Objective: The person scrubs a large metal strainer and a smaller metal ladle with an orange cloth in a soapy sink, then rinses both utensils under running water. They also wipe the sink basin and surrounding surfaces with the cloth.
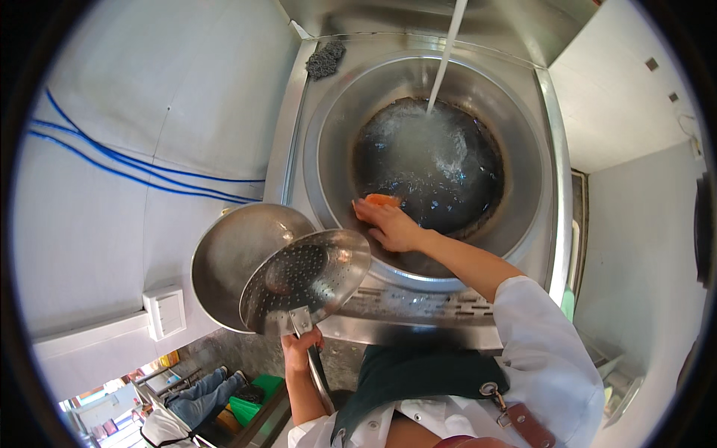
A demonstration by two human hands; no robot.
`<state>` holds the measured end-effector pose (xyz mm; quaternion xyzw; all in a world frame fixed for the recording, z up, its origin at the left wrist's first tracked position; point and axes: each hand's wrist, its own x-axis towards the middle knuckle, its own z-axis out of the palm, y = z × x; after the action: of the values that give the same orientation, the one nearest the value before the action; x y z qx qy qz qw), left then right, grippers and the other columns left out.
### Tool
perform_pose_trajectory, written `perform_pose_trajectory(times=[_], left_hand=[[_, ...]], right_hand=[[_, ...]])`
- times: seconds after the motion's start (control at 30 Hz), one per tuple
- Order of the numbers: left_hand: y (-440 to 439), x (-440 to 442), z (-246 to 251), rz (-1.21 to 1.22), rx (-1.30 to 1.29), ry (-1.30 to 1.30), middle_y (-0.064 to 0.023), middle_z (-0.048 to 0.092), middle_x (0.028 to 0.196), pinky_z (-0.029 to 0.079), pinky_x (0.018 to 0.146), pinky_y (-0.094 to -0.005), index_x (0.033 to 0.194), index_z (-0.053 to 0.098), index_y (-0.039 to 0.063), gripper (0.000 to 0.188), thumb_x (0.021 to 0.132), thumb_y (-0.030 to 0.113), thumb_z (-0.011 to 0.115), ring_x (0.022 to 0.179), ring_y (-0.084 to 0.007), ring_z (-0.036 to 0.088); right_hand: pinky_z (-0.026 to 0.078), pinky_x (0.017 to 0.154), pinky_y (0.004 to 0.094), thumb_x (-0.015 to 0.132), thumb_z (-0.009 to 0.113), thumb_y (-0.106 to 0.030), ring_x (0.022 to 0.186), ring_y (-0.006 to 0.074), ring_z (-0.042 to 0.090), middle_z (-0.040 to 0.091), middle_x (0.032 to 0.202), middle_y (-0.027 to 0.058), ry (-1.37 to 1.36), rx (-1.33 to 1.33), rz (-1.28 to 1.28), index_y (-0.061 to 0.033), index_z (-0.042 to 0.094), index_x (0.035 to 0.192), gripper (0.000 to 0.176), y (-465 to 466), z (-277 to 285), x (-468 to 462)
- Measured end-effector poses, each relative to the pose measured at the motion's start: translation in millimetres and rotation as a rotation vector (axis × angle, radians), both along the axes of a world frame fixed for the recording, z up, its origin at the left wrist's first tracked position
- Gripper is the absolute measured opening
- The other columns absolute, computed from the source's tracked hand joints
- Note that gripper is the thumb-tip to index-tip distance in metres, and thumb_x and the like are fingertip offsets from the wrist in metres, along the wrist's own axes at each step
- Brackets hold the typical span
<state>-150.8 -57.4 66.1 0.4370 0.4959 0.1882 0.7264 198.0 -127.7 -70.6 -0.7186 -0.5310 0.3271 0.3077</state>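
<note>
My left hand [303, 347] grips the long metal handle of a perforated strainer [336, 280], below its bowl. The strainer is tilted and overlaps a plain round metal bowl [235, 263] behind it. My right hand [395, 224] reaches into a large wok [518, 185] set in a steel stove. Its fingers press an orange cleaning cloth or sponge [382, 199] against the near left wall, at the waterline. Dark, rippling water [414, 162] fills the wok's lower part. A pale straight stream or spout [446, 53] comes down from above and meets the churned water.
A steel-wool scrubber [326, 59] lies at the stove's back left corner. A slotted steel strip [414, 302] runs along the front. Blue cables [168, 171] cross the left wall, above a white switch box [164, 312]. Another person's jeans-clad legs [204, 397] and a green bin [257, 400] appear lower left.
</note>
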Motion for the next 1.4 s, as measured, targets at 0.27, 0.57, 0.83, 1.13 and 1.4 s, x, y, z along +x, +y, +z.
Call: perform_pose_trajectory(times=[0.27,0.57,0.83,1.13,1.4], left_hand=[[-6.0,44.2,10.8,0.115,0.07,0.079,-0.0108,0.056,0.065,0.044,0.042,-0.0314,0.104,0.056,-0.002,0.043,0.064,0.006,0.069,0.048,-0.0201,0.054],[6.4,64.9,13.3,0.162,0.003,-0.004,-0.0094,0.052,0.065,0.046,0.042,-0.0334,0.105,0.054,-0.003,0.043,0.067,0.006,0.071,0.048,-0.0203,0.051],[-1.3,41.3,4.3,0.121,0.041,-0.03,-0.0097,0.053,0.06,0.044,0.041,-0.0323,0.106,0.056,-0.004,0.045,0.067,0.007,0.075,0.046,-0.0198,0.052],[-8.0,10.0,14.6,0.112,0.105,0.064,-0.0102,0.055,0.062,0.042,0.042,-0.0326,0.104,0.056,-0.004,0.039,0.067,0.004,0.065,0.046,-0.0209,0.053],[-2.5,-0.7,34.1,-0.003,0.116,-0.071,-0.0102,0.053,0.062,0.043,0.046,-0.032,0.1,0.054,-0.005,0.033,0.068,0.001,0.061,0.047,-0.0196,0.052]], right_hand=[[0.045,0.104,0.0428,0.092,0.05,-0.01,0.123,0.0389,0.053,0.056,0.134,0.0183,-0.564,0.176,0.103,-0.014,0.052,0.14,0.048,-24.5,-48.4,178.1],[0.033,0.115,0.0463,0.083,0.061,-0.01,0.137,0.0332,0.041,0.044,0.149,0.0076,-1.192,0.073,-0.039,-0.0186,0.051,0.142,0.06,25.3,48.9,378.6],[0.031,0.115,0.0457,0.08,0.068,-0.023,0.141,0.0339,0.036,0.033,0.157,0.0097,-1.036,-0.186,-0.158,-0.0113,0.04,0.148,0.074,6.7,-35.9,274.3],[0.025,0.119,0.0435,0.096,0.054,-0.042,0.143,0.0314,0.032,0.034,0.156,0.0131,-0.118,-0.003,0.039,-0.0136,0.04,0.149,0.062,-23.2,-69.5,81.4],[0.035,0.106,0.0474,0.101,0.044,-0.032,0.126,0.0318,0.044,0.049,0.14,0.0131,0.339,0.092,0.036,-0.0153,0.05,0.144,0.046,-35.5,56.9,-37.9]])
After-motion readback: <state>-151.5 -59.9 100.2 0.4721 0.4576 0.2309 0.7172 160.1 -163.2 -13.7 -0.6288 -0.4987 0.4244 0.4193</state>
